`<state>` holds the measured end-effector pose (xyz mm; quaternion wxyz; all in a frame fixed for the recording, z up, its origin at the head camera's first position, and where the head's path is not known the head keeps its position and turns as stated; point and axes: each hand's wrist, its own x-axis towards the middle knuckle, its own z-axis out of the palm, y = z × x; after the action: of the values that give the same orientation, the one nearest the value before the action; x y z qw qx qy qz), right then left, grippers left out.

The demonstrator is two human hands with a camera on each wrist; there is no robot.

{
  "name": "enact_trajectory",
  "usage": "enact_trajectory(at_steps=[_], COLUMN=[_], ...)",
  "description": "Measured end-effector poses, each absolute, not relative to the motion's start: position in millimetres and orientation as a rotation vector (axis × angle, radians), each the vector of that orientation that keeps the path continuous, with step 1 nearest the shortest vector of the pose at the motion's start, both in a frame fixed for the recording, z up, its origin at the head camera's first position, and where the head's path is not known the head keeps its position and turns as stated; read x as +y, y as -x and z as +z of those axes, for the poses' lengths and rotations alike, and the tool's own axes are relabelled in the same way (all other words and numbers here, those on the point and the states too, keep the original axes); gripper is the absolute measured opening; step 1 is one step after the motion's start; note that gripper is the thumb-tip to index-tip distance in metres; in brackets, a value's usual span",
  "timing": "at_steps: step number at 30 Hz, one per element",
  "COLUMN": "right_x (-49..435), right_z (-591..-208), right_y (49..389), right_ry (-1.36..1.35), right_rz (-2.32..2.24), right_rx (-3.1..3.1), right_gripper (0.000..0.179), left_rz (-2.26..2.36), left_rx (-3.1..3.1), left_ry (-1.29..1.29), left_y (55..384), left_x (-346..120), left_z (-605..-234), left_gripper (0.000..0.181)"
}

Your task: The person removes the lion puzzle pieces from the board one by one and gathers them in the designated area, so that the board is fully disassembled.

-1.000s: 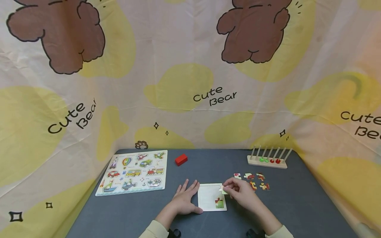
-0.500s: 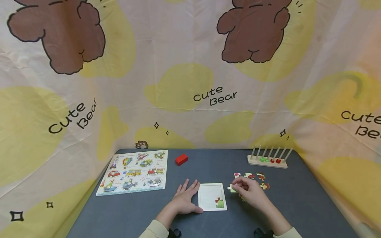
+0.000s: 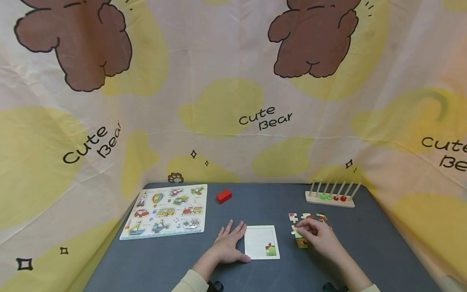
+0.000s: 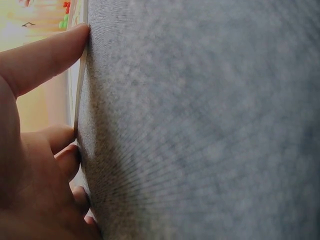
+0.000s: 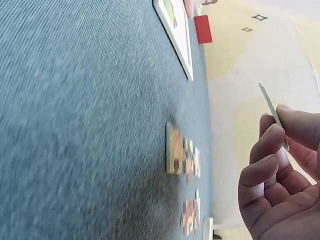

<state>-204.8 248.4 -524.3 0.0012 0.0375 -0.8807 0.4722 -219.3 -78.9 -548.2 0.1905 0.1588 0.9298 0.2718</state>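
Note:
My right hand (image 3: 321,237) pinches a jigsaw piece (image 5: 270,107) between thumb and fingers, lifted above the table in the right wrist view. Beneath and around that hand lie several loose jigsaw pieces (image 3: 302,243), partly covered by it in the head view. A white square puzzle tray (image 3: 253,243) lies in front of the person, with a green and red section of puzzle (image 3: 270,250) set in its lower right corner. Along the tray's left edge rests my left hand (image 3: 228,246), fingers spread, with thumb and fingertips touching the edge.
A white picture puzzle board (image 3: 171,221) with vehicles lies at the left. A red block (image 3: 224,196) sits behind the tray. At the back right stands a wooden peg rack (image 3: 330,199) with green and red beads. A patterned cloth (image 3: 219,101) hangs behind the table.
My right hand has moved right with the jigsaw piece, from over the tray's right edge to over the loose pieces. The left hand has stayed at the tray.

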Motion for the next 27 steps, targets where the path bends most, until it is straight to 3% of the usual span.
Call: enact_trajectory(at_steps=[11, 27], right_x=[268, 292], right_z=[-531, -535], right_y=[198, 203], right_ry=[-0.113, 0.116], right_rz=[1.521, 1.401], right_rx=[-2.756, -2.806], right_gripper=[0.018, 0.028], left_rz=[0.762, 0.777], left_rx=[2.611, 2.607], left_ry=[-0.442, -0.443], left_y=[219, 219], left_x=[-79, -80], left_z=[-548, -548], left_gripper=[0.103, 0.104])
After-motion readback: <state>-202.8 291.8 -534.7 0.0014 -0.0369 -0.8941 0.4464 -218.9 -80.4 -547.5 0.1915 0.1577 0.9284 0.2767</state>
